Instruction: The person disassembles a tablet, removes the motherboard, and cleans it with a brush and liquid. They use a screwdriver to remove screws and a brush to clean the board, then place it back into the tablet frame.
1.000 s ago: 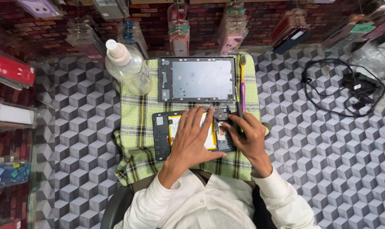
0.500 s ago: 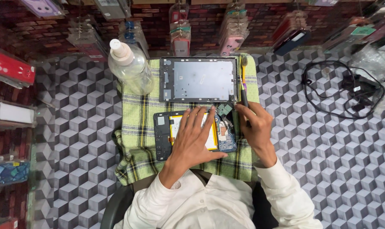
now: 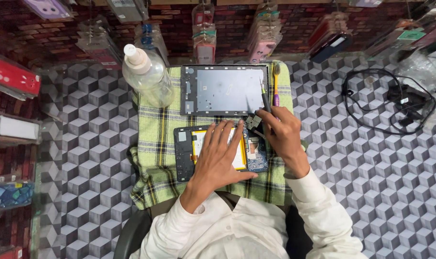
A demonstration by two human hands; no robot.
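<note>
An opened tablet body with a yellow battery and blue circuit board lies on a green plaid cloth. My left hand presses flat on the battery, fingers spread. My right hand pinches a small dark part lifted off the board's top right corner, and it also grips a thin dark tool that points away from me. Behind the body rests the grey tablet back cover.
A clear plastic bottle with a white cap stands at the cloth's back left. An orange and purple tool lies beside the cover. Coiled black cables with a charger sit at the right. Packaged phone cases hang along the back.
My right hand has risen from the board's right edge toward the cover, bringing the small dark part up with it. The left hand has stayed on the battery.
</note>
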